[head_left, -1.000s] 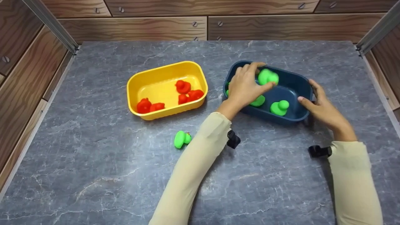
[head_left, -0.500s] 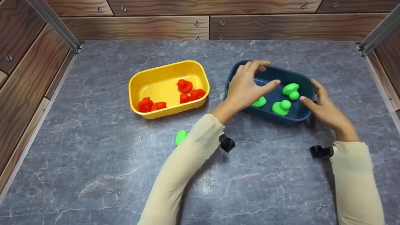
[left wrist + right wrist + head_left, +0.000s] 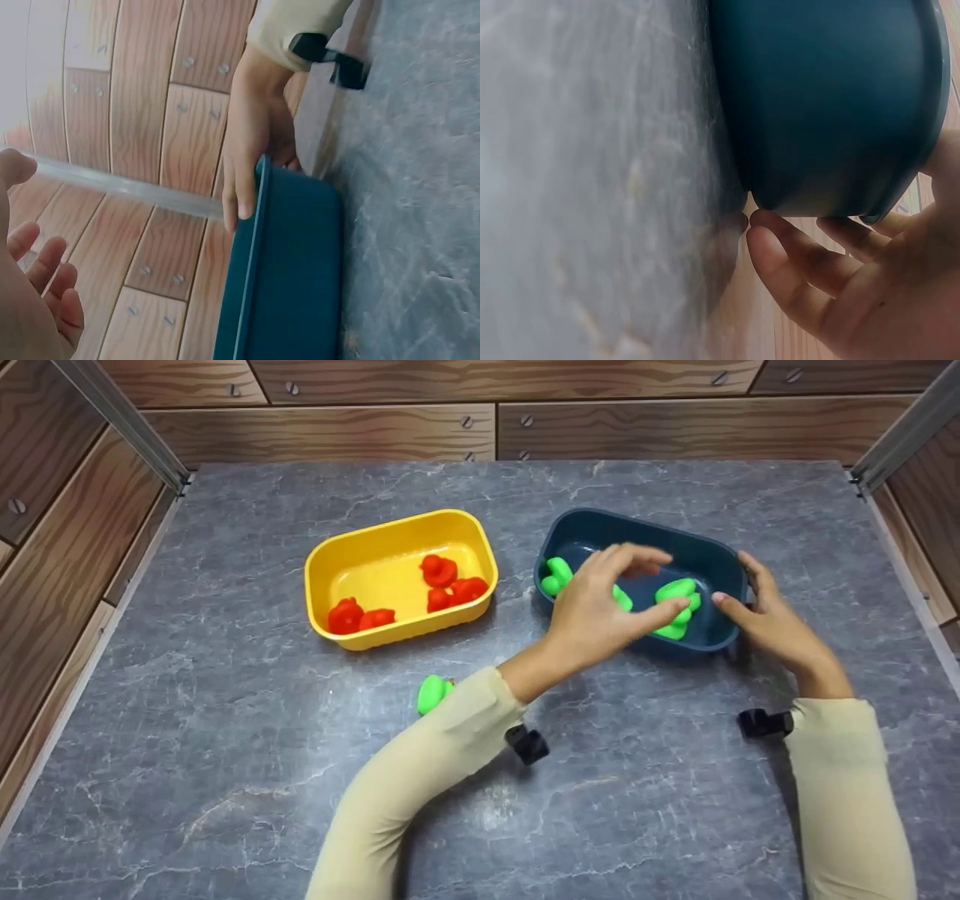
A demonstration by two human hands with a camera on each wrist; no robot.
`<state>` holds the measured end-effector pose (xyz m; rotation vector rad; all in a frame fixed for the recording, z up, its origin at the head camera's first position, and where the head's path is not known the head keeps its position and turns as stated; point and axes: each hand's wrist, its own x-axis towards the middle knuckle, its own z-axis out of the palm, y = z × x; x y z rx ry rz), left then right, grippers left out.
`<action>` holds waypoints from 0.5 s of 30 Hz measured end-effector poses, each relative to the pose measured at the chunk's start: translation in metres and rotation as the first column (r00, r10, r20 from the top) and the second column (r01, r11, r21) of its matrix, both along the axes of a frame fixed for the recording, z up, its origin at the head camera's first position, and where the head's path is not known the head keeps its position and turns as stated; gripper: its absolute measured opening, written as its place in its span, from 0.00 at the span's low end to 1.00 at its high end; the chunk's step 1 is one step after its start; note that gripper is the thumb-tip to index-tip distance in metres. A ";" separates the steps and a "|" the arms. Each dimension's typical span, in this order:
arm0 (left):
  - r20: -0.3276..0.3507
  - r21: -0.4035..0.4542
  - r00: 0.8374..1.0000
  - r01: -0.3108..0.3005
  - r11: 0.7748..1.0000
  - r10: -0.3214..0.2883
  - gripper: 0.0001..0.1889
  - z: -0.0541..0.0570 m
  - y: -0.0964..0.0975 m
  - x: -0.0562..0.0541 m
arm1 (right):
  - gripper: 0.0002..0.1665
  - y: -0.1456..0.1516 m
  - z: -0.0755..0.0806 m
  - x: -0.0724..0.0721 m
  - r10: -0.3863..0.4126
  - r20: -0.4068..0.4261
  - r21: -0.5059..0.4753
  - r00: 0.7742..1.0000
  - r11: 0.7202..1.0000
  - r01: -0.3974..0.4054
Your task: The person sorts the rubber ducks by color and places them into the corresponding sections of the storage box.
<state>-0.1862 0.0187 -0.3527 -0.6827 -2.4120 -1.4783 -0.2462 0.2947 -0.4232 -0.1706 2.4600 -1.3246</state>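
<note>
My left hand (image 3: 596, 611) hovers over the dark blue bin (image 3: 660, 534), thumb and fingers apart and nothing between them. Inside the bin lie several green rubber ducks, one at the left end (image 3: 556, 577) and others near the right, partly covered by that hand in the head view. My right hand (image 3: 784, 626) holds the bin's right end, its thumb over the rim and its fingers along the outside. The right wrist view shows the fingers (image 3: 795, 262) against the bin's outer wall (image 3: 825, 105). On the table, another green duck (image 3: 431, 695) is partly hidden by the left sleeve.
Left of the blue bin stands a yellow bin (image 3: 409, 634) with several red rubber ducks (image 3: 439, 570) in it. The grey marbled table (image 3: 247, 780) is bordered by wood-patterned walls (image 3: 322, 433) at the back and sides.
My left hand has let go of a green duck, which dropped into the blue bin's right part, and has drawn back toward the near side. My right hand stays on the bin.
</note>
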 end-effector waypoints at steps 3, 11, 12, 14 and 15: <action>0.015 0.012 0.999 0.033 0.999 -0.033 0.22 -0.002 -0.012 0.009 | 0.51 -0.001 0.000 -0.001 0.002 -0.010 0.009 1.000 1.000 -0.002; -0.041 -0.016 0.997 0.066 0.998 -0.066 0.22 -0.005 -0.059 0.027 | 0.51 0.000 -0.001 -0.001 0.002 -0.016 0.010 1.000 1.000 -0.001; -0.059 -0.023 0.996 0.059 0.998 -0.061 0.22 -0.006 -0.066 0.029 | 0.51 0.000 -0.001 -0.001 0.001 -0.015 0.012 1.000 1.000 -0.001; -0.078 -0.031 0.996 0.049 0.998 -0.051 0.22 -0.006 -0.079 0.035 | 0.51 0.001 -0.001 0.000 0.000 -0.012 0.013 1.000 1.000 0.001; -0.076 -0.028 0.996 0.046 0.999 -0.048 0.22 -0.007 -0.085 0.038 | 0.51 0.001 0.000 0.000 -0.002 -0.012 0.015 1.000 1.000 0.002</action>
